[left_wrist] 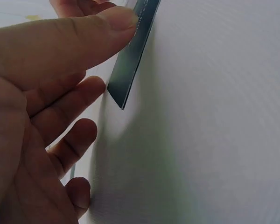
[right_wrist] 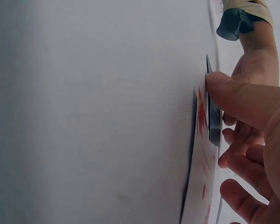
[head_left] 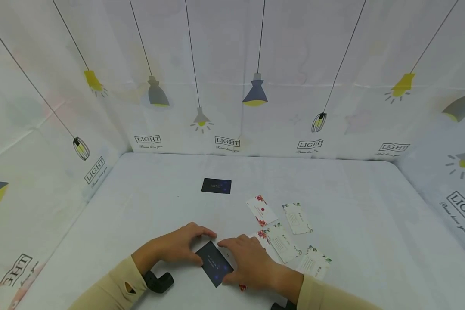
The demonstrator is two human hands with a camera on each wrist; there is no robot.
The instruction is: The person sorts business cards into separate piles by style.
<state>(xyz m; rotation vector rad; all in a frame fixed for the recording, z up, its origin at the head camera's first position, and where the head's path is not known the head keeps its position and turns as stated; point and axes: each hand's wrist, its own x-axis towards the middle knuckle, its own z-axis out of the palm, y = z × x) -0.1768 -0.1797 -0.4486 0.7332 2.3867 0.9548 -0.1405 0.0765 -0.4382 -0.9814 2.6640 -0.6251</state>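
Note:
A dark blue business card (head_left: 215, 263) is tilted between my two hands near the front of the white table. My left hand (head_left: 178, 246) holds its left side, thumb on the corner and index finger arched over toward the far corner. In the left wrist view, the left thumb (left_wrist: 116, 23) overlaps the card's face, and one card corner points out past the fingers. My right hand (head_left: 253, 262) holds the other side, its thumb (right_wrist: 221, 84) at the near right corner. A white card with red flowers (right_wrist: 203, 158) lies under the dark card and the right hand.
Another dark card (head_left: 216, 186) lies farther back. Right of it are a red-flowered white card (head_left: 261, 211) and several leaf-bordered cards (head_left: 297, 218), some overlapping near my right hand. A printed lamp-pattern curtain (head_left: 232, 116) rises behind the table's far edge.

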